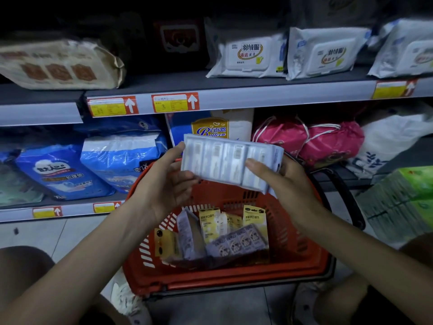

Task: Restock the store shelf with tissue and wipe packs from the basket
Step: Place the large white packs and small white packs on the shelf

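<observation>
A pale grey multi-pack of small tissue packs (225,160) is held level above the red basket (304,249). My left hand (168,181) grips its left end, thumb along the edge. My right hand (281,181) grips its right end, thumb on top and fingers beneath. In the basket lie several more packs: yellow wipe packs (254,219) and a lilac tissue multi-pack (236,243). The upper shelf (164,83) has a bare dark stretch left of the white wipe packs (248,55).
A brown pack (58,66) lies on the upper shelf's left. The lower shelf holds blue bags (61,172), a Baileen pack (210,130) and pink bags (309,141). Green tissue stacks (403,202) stand at right. The basket sits on the tiled floor between my knees.
</observation>
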`<action>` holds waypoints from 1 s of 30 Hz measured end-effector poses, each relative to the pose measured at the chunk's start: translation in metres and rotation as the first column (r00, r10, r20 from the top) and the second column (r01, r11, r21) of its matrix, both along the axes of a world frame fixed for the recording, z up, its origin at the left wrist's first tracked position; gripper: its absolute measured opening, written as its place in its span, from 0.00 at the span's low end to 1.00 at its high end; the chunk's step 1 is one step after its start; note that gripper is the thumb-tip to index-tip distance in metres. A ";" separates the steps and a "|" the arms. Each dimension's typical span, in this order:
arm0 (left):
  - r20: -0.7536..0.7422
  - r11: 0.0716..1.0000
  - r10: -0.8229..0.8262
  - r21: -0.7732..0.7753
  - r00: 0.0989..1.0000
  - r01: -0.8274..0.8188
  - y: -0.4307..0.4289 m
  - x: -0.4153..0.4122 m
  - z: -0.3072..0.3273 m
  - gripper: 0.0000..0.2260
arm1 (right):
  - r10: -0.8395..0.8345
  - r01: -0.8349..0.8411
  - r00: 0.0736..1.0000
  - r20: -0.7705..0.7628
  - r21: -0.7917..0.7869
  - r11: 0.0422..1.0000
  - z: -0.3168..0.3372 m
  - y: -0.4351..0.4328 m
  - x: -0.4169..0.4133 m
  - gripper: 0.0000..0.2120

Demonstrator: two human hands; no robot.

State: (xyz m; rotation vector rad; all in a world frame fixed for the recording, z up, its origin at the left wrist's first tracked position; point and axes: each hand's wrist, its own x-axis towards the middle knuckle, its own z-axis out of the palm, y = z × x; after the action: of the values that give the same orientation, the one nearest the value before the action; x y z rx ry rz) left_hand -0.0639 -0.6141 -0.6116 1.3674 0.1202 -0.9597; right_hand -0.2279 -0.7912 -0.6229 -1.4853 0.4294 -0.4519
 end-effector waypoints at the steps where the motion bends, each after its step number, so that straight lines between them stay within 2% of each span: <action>1: 0.030 1.000 -0.012 -0.004 0.999 0.012 0.000 -0.001 0.001 0.19 | 0.002 -0.002 1.000 -0.011 0.008 1.000 0.001 -0.001 0.000 0.12; 6: 0.237 1.000 -0.020 -0.006 0.971 0.022 0.004 -0.003 0.002 0.14 | -0.012 0.013 0.999 -0.043 0.044 0.999 0.011 -0.004 0.000 0.13; 8: 0.322 0.999 -0.003 -0.046 0.947 0.019 0.007 -0.003 0.005 0.10 | 0.024 -0.023 0.999 -0.048 0.027 0.999 0.018 -0.003 0.000 0.16; 10: 0.406 0.998 0.029 -0.071 0.913 -0.001 0.009 -0.001 0.010 0.11 | 0.067 -0.066 0.997 -0.029 0.038 0.997 0.026 -0.003 0.000 0.17; 12: 0.468 0.995 0.060 -0.102 0.882 -0.014 0.011 0.002 0.019 0.14 | 0.114 -0.114 0.993 -0.022 -0.014 0.993 0.036 -0.003 -0.002 0.19; 18: 0.648 0.988 0.095 -0.154 0.756 0.008 0.017 -0.002 0.068 0.16 | 0.220 -0.211 0.975 0.017 -0.222 0.952 0.079 0.003 -0.018 0.29; 23: 0.762 0.968 0.172 -0.247 0.624 0.035 0.015 -0.009 0.130 0.26 | 0.118 -0.048 0.978 0.172 -0.368 0.929 0.121 0.021 -0.023 0.27; 27: 0.780 0.938 0.259 -0.343 0.569 0.043 0.010 -0.011 0.179 0.37 | 0.028 0.126 0.941 0.336 -0.430 0.894 0.158 0.036 -0.017 0.24; 30: 0.820 0.923 0.292 -0.376 0.493 0.078 0.008 -0.014 0.210 0.37 | -0.051 0.277 0.893 0.447 -0.457 0.846 0.183 0.042 -0.002 0.23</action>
State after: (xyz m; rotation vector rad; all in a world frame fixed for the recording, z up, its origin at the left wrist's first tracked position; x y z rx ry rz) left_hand -0.0783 -0.6064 -0.4015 1.3143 -0.7261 -0.0524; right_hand -0.2300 -0.7491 -0.4397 -1.8051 0.0887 -1.0726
